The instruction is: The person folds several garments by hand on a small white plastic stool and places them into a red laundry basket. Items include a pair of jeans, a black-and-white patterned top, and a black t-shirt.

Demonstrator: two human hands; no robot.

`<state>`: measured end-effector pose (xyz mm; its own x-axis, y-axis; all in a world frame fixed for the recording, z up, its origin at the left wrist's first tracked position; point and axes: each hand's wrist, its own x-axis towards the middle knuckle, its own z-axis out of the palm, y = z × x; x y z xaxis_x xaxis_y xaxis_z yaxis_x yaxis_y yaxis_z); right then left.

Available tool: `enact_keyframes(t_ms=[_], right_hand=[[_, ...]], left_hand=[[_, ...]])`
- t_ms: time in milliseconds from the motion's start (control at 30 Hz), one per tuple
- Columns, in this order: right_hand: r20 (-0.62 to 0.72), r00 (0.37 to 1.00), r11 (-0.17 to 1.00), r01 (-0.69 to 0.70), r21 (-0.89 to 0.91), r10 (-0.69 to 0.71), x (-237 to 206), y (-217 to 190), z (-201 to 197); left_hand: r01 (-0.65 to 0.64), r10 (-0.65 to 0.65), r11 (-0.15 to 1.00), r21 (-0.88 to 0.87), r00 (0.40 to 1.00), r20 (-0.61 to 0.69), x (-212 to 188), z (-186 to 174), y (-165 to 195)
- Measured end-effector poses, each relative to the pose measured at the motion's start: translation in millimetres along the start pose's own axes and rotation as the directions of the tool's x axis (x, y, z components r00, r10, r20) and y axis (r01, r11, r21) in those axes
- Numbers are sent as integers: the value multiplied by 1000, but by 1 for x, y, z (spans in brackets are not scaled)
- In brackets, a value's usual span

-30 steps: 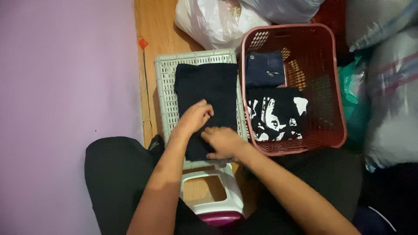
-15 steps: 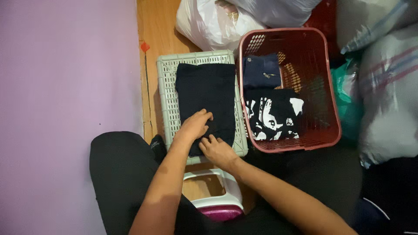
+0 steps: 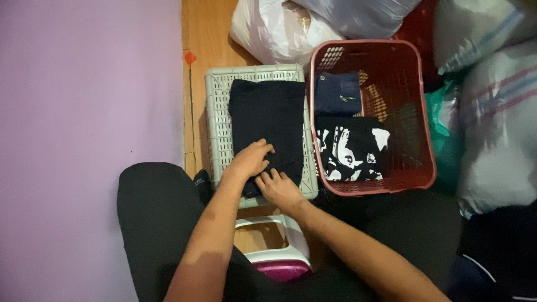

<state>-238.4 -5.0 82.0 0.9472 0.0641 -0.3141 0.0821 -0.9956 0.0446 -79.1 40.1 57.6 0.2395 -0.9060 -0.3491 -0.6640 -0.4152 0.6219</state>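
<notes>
A folded black garment (image 3: 270, 124) lies on an upturned pale green crate (image 3: 217, 120). My left hand (image 3: 249, 161) rests flat on the garment's near left corner, fingers spread. Just to its right, my right hand (image 3: 278, 188) presses the garment's near edge with fingers curled at the fold. Beside the crate stands a red laundry basket (image 3: 417, 134) holding a black-and-white printed garment (image 3: 349, 151) and a folded dark blue garment (image 3: 337, 94).
A purple wall (image 3: 84, 112) runs along the left, with a strip of wooden floor (image 3: 204, 39) beside it. White and grey plastic bags (image 3: 279, 28) sit behind the crate. Striped sacks (image 3: 498, 112) pile up at right. A white and pink stool (image 3: 277, 254) is under me.
Both hands have slid toward me along the black garment to its near edge. The view has shifted slightly.
</notes>
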Motion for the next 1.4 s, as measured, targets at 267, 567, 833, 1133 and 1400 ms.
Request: enact_keyframes(t_ms=[267, 567, 833, 1133, 1400], right_hand=[[21, 986, 867, 133, 481, -163, -15, 45, -59], [109, 987, 725, 14, 689, -122, 3, 96, -110], [72, 996, 683, -14, 731, -56, 82, 165, -79], [179, 977, 789, -198, 582, 114, 101, 202, -18], [-54, 980, 762, -114, 638, 192, 87, 194, -7]], left_hand=[[77, 60, 930, -361, 933, 355, 11, 2, -30], [167, -95, 612, -773, 986, 138, 21, -1, -62], [130, -285, 315, -940, 958, 37, 24, -2, -76], [246, -437, 835, -492, 840, -321, 24, -20, -48], [196, -417, 866, -459, 791, -448, 27, -32, -29]])
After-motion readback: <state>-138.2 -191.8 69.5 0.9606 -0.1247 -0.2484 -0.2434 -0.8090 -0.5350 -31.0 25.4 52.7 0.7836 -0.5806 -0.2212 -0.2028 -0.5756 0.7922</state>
